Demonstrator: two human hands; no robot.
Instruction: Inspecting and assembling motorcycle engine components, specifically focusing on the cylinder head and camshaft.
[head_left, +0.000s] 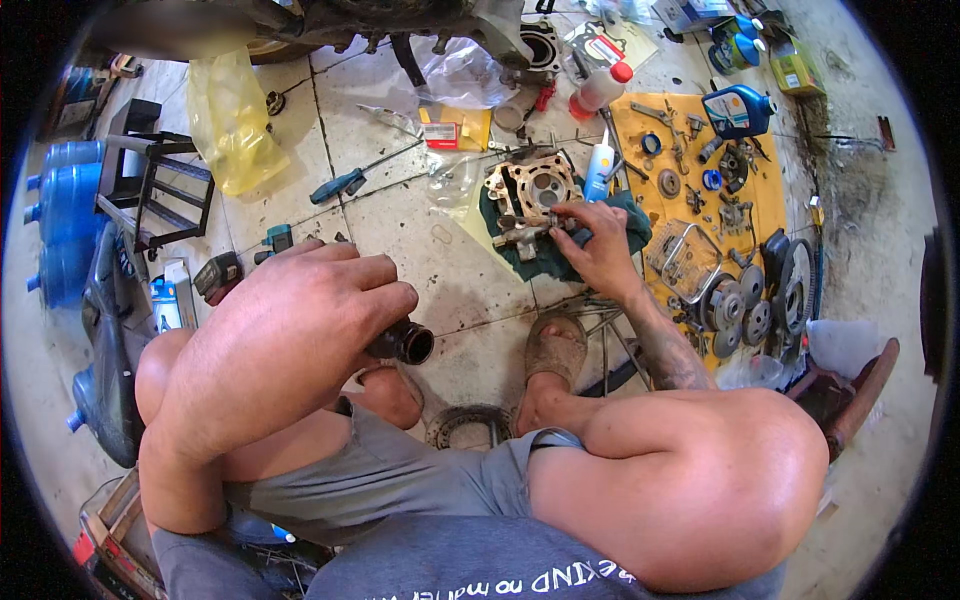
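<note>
Raised over my left knee, my left hand (pixel 325 300) is curled round a dark tube-shaped part (pixel 392 345), whose round open end faces right. Its fingertips are mostly hidden behind the back of the hand. My right hand (pixel 598 243) pinches a small grey metal engine part (pixel 526 240) between thumb and fingers, at the near edge of a cylinder head (pixel 550 180). The cylinder head lies on a dark green cloth (pixel 565 264) on the floor. Just beyond my right hand stands a white and blue tube bottle (pixel 598 172).
Yellow paper (pixel 655 108) on the right carries gears, bolts and a wire basket (pixel 685 265). A blue oil bottle (pixel 738 110) and a red-capped bottle (pixel 602 90) stand beyond. A blue-handled screwdriver (pixel 338 187) lies left, near a black metal frame (pixel 165 185) and blue water jugs (pixel 70 225).
</note>
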